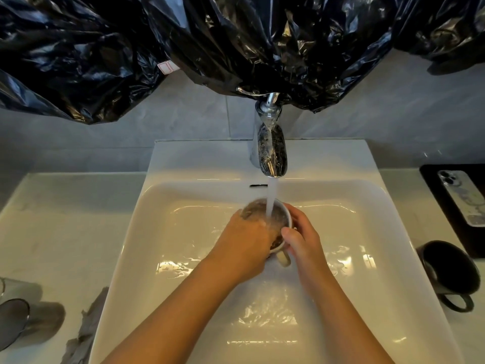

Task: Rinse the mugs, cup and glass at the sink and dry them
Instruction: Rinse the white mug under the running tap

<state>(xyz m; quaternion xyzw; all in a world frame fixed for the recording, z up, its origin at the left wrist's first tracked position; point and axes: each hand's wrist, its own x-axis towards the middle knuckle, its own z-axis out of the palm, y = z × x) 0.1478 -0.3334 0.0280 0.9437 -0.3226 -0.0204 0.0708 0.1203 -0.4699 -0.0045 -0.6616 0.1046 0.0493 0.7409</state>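
A white mug (284,218) with a dark inside sits under the running tap (271,151) in the middle of the white sink (183,298). My right hand (301,240) grips the mug's right side, thumb near the rim, with the handle (283,258) pointing toward me. My left hand (246,240) covers the mug's left side, and its fingers reach into the mug under the water stream. A dark mug (448,269) stands on the counter right of the sink. At the far left, a grey cup (31,321) lies tipped over, and a clear glass (18,287) sits behind it.
A grey cloth (86,329) lies crumpled at the sink's left edge. A phone (463,198) rests on a black tray (441,203) at the right. Black plastic sheeting (210,43) hangs over the wall above the tap.
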